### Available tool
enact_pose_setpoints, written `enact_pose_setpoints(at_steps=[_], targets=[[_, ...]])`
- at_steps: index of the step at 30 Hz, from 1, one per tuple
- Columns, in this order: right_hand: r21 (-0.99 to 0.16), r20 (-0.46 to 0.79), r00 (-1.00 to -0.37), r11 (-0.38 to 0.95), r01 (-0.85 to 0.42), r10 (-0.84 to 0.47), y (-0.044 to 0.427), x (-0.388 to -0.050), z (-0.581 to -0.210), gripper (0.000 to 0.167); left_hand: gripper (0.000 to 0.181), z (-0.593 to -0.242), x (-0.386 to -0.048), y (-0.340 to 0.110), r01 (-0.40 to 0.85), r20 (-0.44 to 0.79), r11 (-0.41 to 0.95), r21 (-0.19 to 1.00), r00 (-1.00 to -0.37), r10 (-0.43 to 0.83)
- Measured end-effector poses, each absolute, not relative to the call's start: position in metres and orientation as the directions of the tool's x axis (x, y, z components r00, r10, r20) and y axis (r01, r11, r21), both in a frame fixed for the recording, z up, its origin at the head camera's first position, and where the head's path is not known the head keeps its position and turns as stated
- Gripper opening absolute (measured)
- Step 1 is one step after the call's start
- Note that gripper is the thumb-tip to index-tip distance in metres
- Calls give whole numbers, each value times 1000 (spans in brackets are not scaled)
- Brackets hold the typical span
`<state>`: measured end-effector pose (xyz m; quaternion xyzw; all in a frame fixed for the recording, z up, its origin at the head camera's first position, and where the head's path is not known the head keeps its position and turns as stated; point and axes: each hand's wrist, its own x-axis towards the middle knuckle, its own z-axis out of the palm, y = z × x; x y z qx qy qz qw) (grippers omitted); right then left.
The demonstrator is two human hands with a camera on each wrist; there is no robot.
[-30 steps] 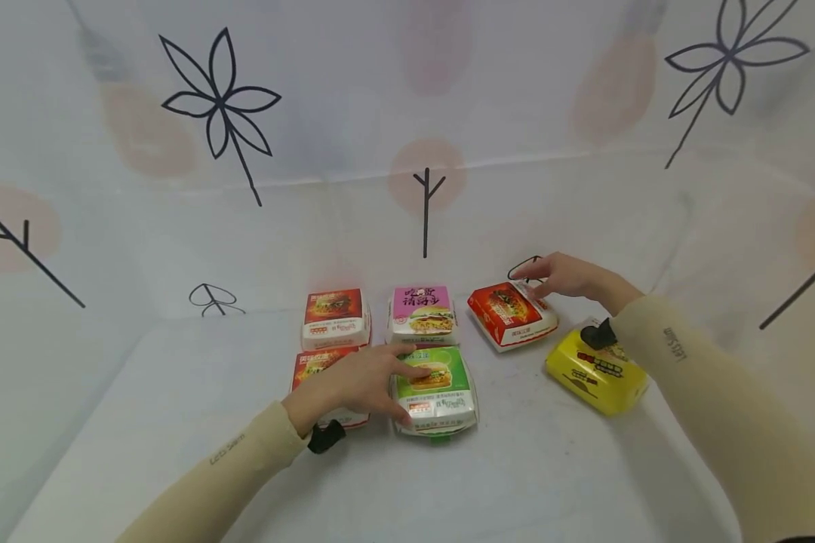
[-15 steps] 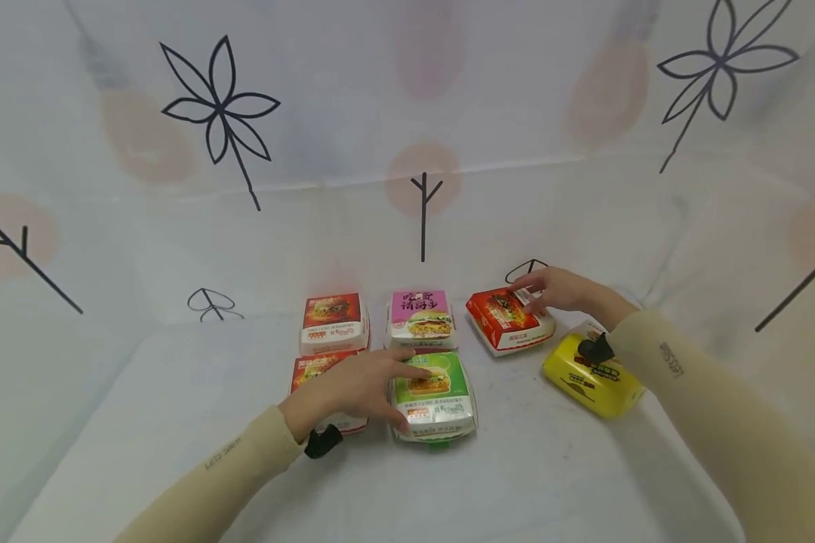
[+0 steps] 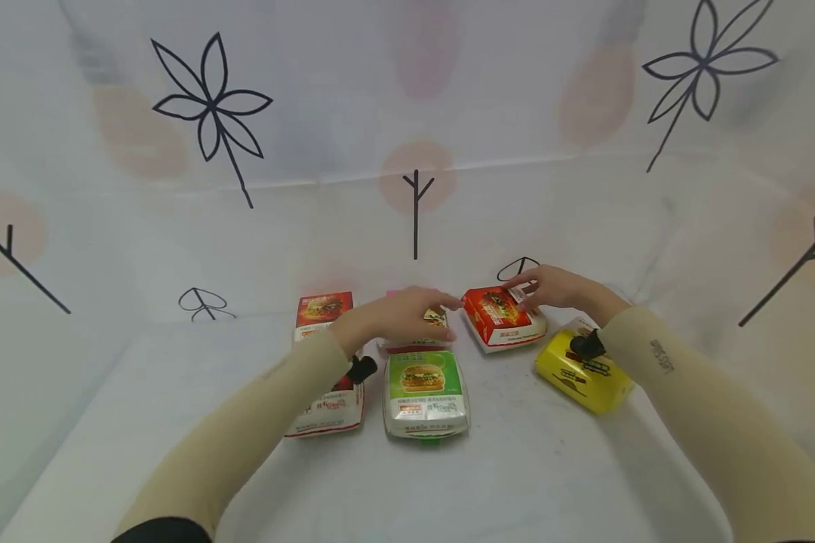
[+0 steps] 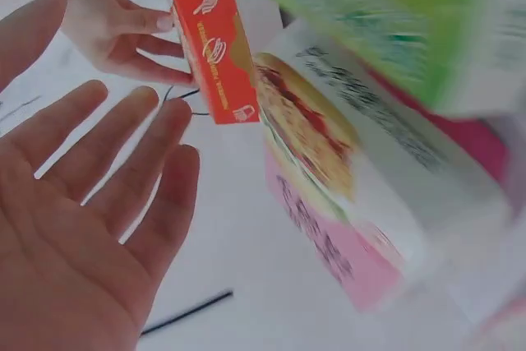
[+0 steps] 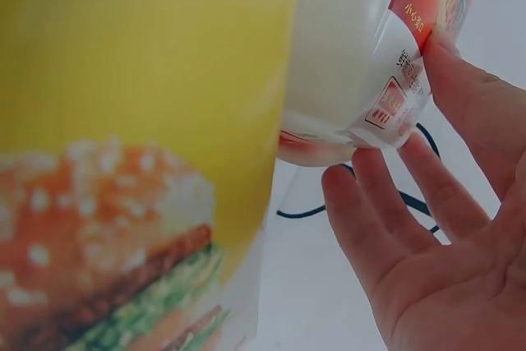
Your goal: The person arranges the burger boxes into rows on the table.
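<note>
My left hand (image 3: 407,313) is held over the pink-topped burger box (image 3: 437,315) in the back row, its fingers pointing right. In the left wrist view its fingers are spread and hold nothing, beside that box. My right hand (image 3: 557,290) pinches the back right corner of a red burger box (image 3: 499,317). The right wrist view shows its thumb on the box's top edge and fingertips against the side. In front of the pink-topped box lies a green-topped burger box (image 3: 425,385). A yellow burger box (image 3: 577,373) lies tilted under my right wrist.
Two more red burger boxes stand in a column on the left: a back one (image 3: 322,308) and a front one (image 3: 329,415), partly behind my left forearm. A white patterned cloth (image 3: 299,234) rises behind the boxes; white covering (image 3: 502,483) lies beneath them.
My left hand has left the green-topped box and moved back and up over the pink-topped one. The right hand keeps to the red box's corner. The whole head view has shifted slightly.
</note>
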<state>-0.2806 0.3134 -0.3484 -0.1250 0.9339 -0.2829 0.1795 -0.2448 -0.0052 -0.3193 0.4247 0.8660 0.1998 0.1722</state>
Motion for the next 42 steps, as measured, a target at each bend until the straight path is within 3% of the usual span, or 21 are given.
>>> enact_pose_setpoints(at_steps=[4,9,21,32,36,42], targets=[[-580,-295,-903,809,-90,-311,312,-282,-349,55,59,-323,-259,29,625,-148,552,553,-578,802],[-579,-297,-906,811,-79,-301,312,-283,-348,54,59,-332,-262,55,589,-202,595,546,-597,777],[-644,-322,-902,765,-12,-286,318,-279,-339,51,57,-333,-266,59,545,-250,645,535,-627,738],[-524,-243,-919,839,-145,-311,335,-271,-331,37,57,-330,-278,68,566,-237,665,487,-648,724],[-542,-278,-898,827,-146,-340,336,-269,-332,43,58,-334,-286,73,530,-246,705,471,-689,682],[-598,-342,-867,795,-97,-363,326,-263,-331,66,63,-344,-295,83,522,-243,725,449,-709,662]])
